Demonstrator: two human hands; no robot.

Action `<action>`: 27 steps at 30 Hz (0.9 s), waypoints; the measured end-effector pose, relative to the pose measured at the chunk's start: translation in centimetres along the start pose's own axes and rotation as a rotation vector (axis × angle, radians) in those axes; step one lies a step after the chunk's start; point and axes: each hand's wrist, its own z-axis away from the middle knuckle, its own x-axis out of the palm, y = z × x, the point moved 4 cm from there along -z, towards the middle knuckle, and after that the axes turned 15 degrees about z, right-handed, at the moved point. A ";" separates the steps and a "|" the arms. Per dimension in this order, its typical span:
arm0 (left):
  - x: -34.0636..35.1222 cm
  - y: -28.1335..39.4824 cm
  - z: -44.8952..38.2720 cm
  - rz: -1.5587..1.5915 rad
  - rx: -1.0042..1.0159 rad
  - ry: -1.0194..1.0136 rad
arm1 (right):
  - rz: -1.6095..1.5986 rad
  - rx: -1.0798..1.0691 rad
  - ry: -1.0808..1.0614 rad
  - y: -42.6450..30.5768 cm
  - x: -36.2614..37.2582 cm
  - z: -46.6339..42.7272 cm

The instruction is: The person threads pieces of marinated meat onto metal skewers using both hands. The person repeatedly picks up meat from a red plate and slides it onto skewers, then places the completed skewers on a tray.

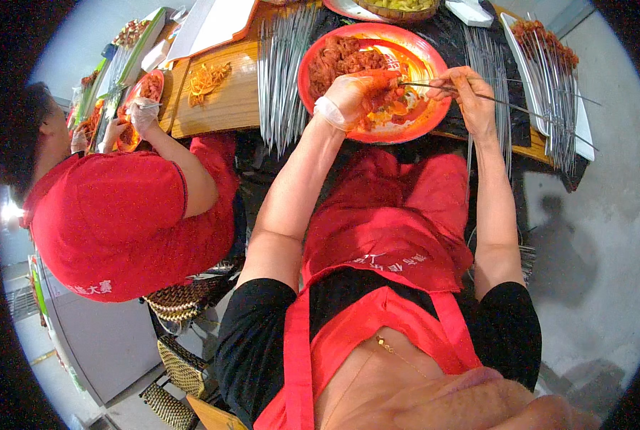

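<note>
My left hand [352, 97], in a clear plastic glove stained orange, is over a red-rimmed plate [438, 115]. Its fingers pinch a small piece of red marinated meat, mostly hidden by the hand. My bare right hand [467, 99] grips a long metal skewer [529, 111], whose left end meets my left fingertips. On the plate's far left lies a heap of red marinated meat [338, 62]; orange sauce is smeared across the rest.
Bare metal skewers lie in bundles left [282, 80] and right [489, 75] of the plate. Loaded skewers [553, 80] rest on a white tray [518, 70] at far right. Orange shreds [207, 80] lie on the wooden table [234, 107]. A co-worker [121, 220] in red sits at left.
</note>
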 end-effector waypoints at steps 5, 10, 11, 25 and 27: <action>-0.5 -0.3 -0.2 -0.061 -0.006 0.059 | 0.095 -0.022 -0.024 -0.7 0.0 -0.2; 0.8 0.3 0.5 -0.115 0.154 0.123 | 0.082 -0.031 0.135 -1.0 0.0 0.8; 0.9 0.4 0.7 -0.119 0.192 0.142 | 0.082 -0.014 0.197 -0.9 -0.2 1.2; -0.1 0.2 0.5 -0.025 0.318 0.146 | 0.099 -0.098 0.397 -2.5 3.8 4.3; 0.1 0.3 0.5 -0.040 0.340 0.128 | 0.081 -0.111 0.406 -2.9 3.9 4.2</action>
